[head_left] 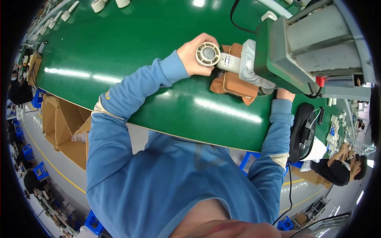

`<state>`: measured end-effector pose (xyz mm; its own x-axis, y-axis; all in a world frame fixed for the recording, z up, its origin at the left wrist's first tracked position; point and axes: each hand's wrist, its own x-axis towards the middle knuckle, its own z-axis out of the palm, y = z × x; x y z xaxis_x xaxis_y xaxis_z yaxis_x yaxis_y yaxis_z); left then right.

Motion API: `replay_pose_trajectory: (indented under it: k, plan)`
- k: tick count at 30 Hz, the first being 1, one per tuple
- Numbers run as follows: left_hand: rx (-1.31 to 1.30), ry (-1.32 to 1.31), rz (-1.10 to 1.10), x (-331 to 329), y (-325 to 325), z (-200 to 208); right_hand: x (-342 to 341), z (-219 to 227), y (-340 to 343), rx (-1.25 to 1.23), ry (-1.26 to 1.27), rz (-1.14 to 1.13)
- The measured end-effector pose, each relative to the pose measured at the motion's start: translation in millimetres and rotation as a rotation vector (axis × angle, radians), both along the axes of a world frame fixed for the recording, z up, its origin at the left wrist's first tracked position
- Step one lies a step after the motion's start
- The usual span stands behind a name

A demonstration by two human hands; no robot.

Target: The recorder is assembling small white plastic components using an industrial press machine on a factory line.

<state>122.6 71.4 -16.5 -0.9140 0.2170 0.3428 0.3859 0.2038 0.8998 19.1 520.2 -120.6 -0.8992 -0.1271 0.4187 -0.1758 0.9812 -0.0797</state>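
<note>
On the green bench (119,47), near its front edge:

fan: small white handheld fan (217,56), lying on its side, round grilled head toward the person's left, handle running right toward the machine.
left hand: left hand (195,53) wrapped around the fan's round head from the left and behind, fingers curled over the top rim, gripping it.
right hand: right hand mostly hidden behind the grey-green machine; only the wrist and blue cuff (283,104) show under it. Grip can't be told.
cloth: brown cloth (234,85) under the fan's handle, flat on the bench, one corner poking toward the front edge.
wrap: pale translucent wrap (249,65) around the far end of the handle, touching the machine's side.
machine: boxy grey-green machine (301,43) at the right, standing over the handle end, with a red part (320,81) at its lower corner.
cable: black cable (235,18) curving over the bench behind the fan.
other parts: white fan pieces (98,5) at the bench's far edge, well apart from the hands.
floor side: open cardboard box (65,127) below the bench at left; black bag (301,131) with cords at right.
others: another person (343,166) in dark clothes seated at far right, hands at their own work.
</note>
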Motion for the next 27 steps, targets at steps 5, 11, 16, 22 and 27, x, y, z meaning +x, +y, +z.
replay_pose_trajectory:
  k: [5, 11, 16, 22, 27]
  plan:
    - [0.122, -0.02, -0.059, 0, 3, -19, 10, -12, -1, -0.062, 0.053, 0.079]
    - [0.157, -0.009, -0.211, -13, -5, -20, 25, 8, -18, -0.194, -0.01, 0.046]
    - [0.145, -0.106, -0.074, -67, -26, -21, 27, 14, -16, -0.049, -0.087, -0.003]
    - [0.105, 0.078, 0.683, -175, -20, -63, 6, -19, 29, 0.092, 0.038, 0.014]
    - [-0.283, 0.005, 0.915, -198, -43, -99, 2, 8, -36, -0.321, -0.081, -0.033]
